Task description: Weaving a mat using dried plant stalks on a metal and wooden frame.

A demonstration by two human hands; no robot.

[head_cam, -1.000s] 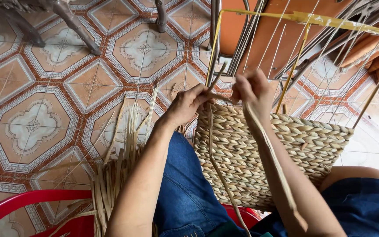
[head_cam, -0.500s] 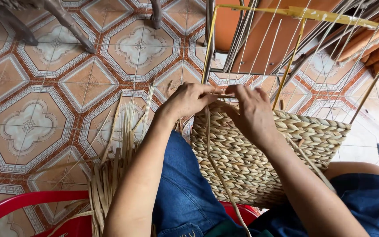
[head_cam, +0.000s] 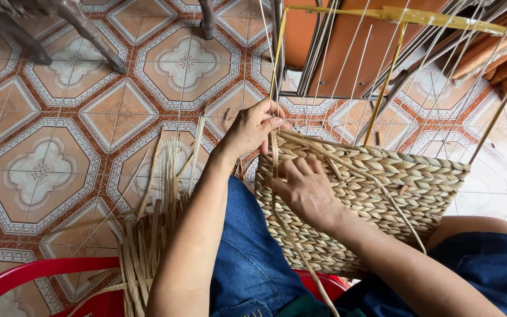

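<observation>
I see no packages, labels, signs or screens anywhere in my view.

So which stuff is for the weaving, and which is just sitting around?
In the job:
left hand pinching a straw strand
right hand pressing the woven basket
yellow frame rods the weave climbs
bundle of loose straw, probably the supply

Just about:
red plastic chair
patterned floor tiles
furniture legs
orange panel
</observation>
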